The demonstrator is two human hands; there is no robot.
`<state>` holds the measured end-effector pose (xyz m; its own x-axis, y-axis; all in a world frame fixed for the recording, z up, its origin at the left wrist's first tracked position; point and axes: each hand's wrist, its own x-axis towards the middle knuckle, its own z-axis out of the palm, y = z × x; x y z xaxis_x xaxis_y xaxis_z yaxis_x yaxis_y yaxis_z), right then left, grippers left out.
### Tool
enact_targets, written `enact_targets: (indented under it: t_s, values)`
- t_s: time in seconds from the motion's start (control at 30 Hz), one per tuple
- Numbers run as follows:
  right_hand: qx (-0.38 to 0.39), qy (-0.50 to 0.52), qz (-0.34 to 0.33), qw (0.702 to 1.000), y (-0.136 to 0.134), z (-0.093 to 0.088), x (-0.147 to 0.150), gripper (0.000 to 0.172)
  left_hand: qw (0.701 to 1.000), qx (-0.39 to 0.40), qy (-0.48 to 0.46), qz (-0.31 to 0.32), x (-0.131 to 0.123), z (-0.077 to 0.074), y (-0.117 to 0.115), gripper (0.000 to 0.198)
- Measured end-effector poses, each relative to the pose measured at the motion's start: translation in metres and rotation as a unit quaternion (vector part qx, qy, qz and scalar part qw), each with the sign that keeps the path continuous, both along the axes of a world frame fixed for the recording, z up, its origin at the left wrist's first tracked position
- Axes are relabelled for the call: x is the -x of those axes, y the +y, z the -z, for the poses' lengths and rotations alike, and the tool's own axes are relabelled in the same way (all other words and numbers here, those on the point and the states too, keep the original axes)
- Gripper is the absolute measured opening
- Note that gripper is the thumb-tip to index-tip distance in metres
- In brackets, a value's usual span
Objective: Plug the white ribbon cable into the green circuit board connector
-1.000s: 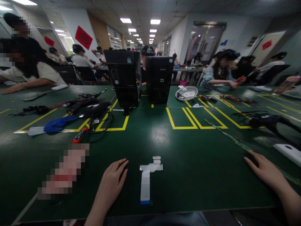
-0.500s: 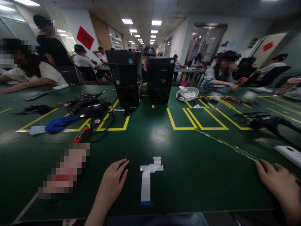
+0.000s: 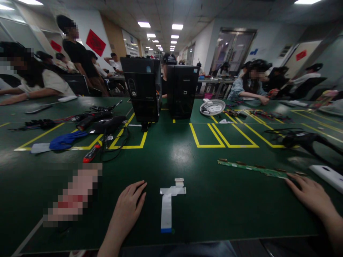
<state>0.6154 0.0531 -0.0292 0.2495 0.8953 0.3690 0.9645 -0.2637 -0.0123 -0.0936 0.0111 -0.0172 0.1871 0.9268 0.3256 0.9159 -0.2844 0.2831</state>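
Observation:
My left hand (image 3: 132, 200) lies on the green tabletop with its fingers stretched out, holding nothing. Just right of it is a white flat ribbon cable (image 3: 166, 210), folded into a T-like shape with a blue end toward me. At the right, my right hand (image 3: 312, 194) has its thumb and fingers on the near-right end of a long, narrow green circuit board (image 3: 249, 167). That end is partly hidden by the fingers. The board stretches left from the hand, low over or on the table; I cannot tell which.
Two black computer towers (image 3: 143, 91) stand at the back middle. On the left are a blue glove (image 3: 66, 140), a red-black screwdriver (image 3: 92, 153) and cables. A white basket (image 3: 212, 107), black cables (image 3: 300, 137) and a white device (image 3: 328, 176) lie rightward. Co-workers sit around.
The circuit board has turned, its far left end coming nearer to me. My right hand has shifted slightly left and away from me. My left hand and the ribbon cable have stayed put.

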Motion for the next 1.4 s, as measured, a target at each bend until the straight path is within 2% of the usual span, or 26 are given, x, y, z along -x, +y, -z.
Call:
enact_targets:
  t_s: [0.17,0.37,0.6,0.77,0.9,1.13,1.27,1.4]
  values:
    - [0.068,0.022,-0.040,0.997,0.008,-0.003,0.038,0.083,1.000,-0.003,-0.005,0.003,0.000,0.001,0.001,0.037]
    - [0.073,-0.004,-0.142,0.987,0.027,-0.011,0.125,0.065,1.000,0.004,-0.007,-0.003,-0.001,-0.002,0.000,0.037]
    - [0.074,-0.034,-0.226,0.971,0.041,-0.021,0.232,0.060,1.000,0.009,-0.013,-0.010,-0.002,-0.005,0.000,0.037]
    - [0.109,-0.021,-0.260,0.959,0.037,-0.031,0.301,0.066,1.000,-0.008,-0.017,-0.001,-0.002,-0.004,0.001,0.035]
    - [0.128,-0.014,-0.283,0.951,0.030,-0.034,0.345,0.069,1.000,-0.010,-0.016,0.001,-0.001,-0.004,0.001,0.035]
    - [0.182,-0.028,-0.293,0.938,0.019,-0.050,0.393,0.070,1.000,-0.007,-0.011,-0.002,-0.002,-0.004,0.001,0.036]
    - [0.204,-0.025,-0.306,0.930,0.018,-0.059,0.405,0.069,1.000,-0.012,-0.016,0.000,-0.001,-0.004,0.001,0.035]
    - [0.189,-0.026,-0.323,0.927,0.018,-0.059,0.408,0.067,1.000,-0.008,-0.016,-0.002,-0.001,-0.004,0.000,0.035]
